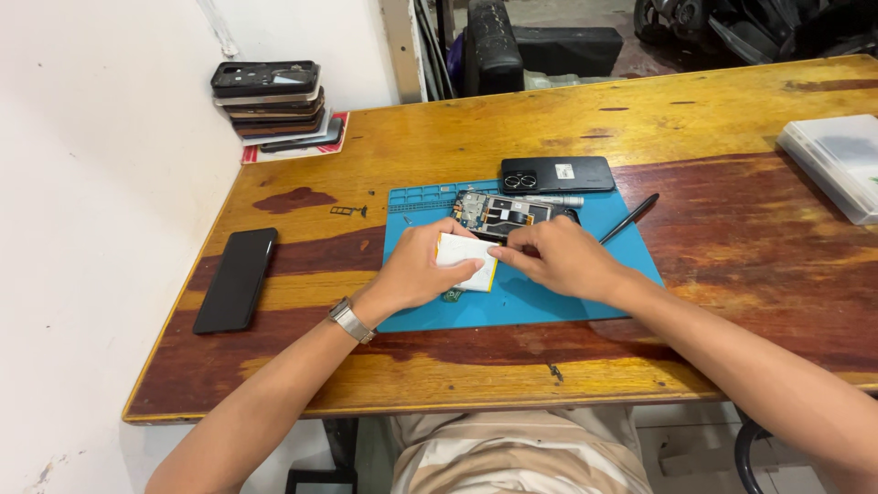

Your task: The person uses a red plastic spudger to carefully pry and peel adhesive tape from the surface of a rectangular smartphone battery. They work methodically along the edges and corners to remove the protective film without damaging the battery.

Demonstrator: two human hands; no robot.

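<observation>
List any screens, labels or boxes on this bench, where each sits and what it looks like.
Black phone: screen dark, left of the blue mat.
Back cover: black rectangle with a small pale label, behind the mat.
Clear plastic box: far right edge.
White battery: between both hands.

Both hands, left hand (416, 270) and right hand (560, 259), crowd the mat (631, 265) centre over the white battery (465, 263) and opened phone (503, 212). Far of them lie the back cover (558, 174) and a pen tool (629, 218). Bare wood lies open near the mat and right toward the plastic box (837, 165). Left, a black phone (236, 279) blocks the edge; the phone stack (274, 102) fills the far-left corner.
</observation>
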